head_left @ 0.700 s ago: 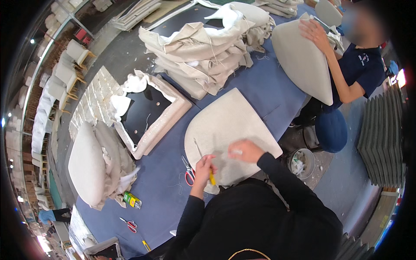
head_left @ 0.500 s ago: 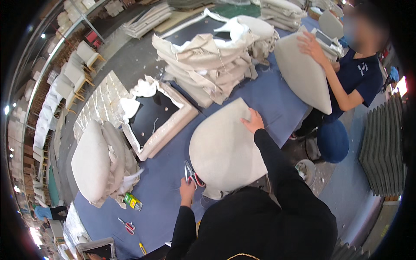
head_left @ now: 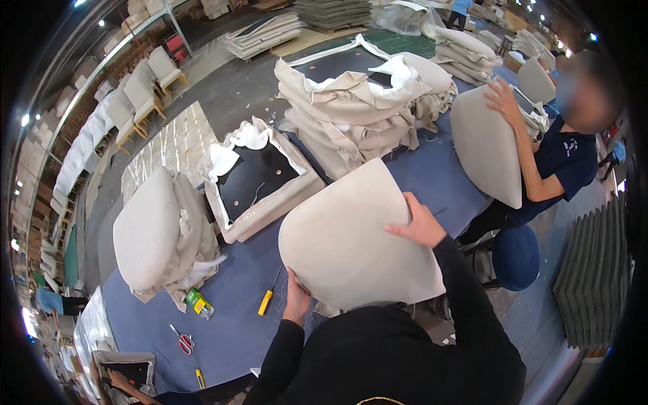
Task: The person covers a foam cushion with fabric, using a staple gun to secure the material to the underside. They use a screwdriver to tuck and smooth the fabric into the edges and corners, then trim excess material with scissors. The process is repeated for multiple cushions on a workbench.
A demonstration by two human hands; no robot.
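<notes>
Beige upholstered panel (head_left: 354,246) at near edge of blue worktable (head_left: 236,337), left hand (head_left: 295,299) gripping its lower-left edge, right hand (head_left: 422,224) gripping its right edge, yellow-handled tool (head_left: 265,303) lying near left hand

Left of the person's left hand (head_left: 295,299), bare blue tabletop (head_left: 233,324) leaves passage, though a yellow-handled tool (head_left: 265,304) lies near. The pale panel (head_left: 354,246) bars the space across to the right hand (head_left: 420,224); beyond it, a fabric pile (head_left: 337,138) (loosely heaped) blocks the way.
</notes>
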